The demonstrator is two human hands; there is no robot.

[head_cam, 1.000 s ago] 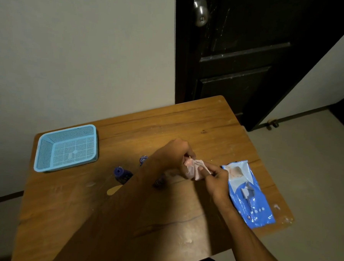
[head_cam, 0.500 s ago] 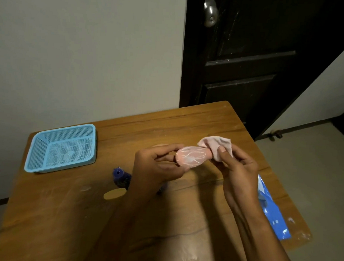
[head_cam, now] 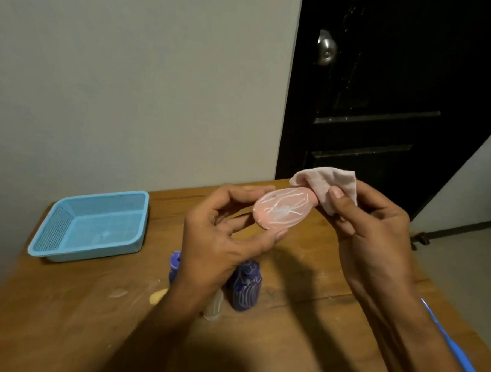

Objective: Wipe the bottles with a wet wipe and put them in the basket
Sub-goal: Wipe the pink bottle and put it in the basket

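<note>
At frame centre, the left hand [head_cam: 218, 241] grips one pink white-lined plastic bottle [head_cam: 283, 207]; the right hand [head_cam: 373, 229] pinches one pale wet wipe [head_cam: 328, 181] against its neck. Two blue bottles [head_cam: 246, 285] stand on the wooden counter [head_cam: 305, 274] below, one empty light-blue mesh basket [head_cam: 91, 224] at left. No writing is legible.

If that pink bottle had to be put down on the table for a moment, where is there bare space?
Bare wood lies in front of the blue basket, towards the table edge nearest the camera. It is crowded around the dark blue bottles under the left hand.
</note>
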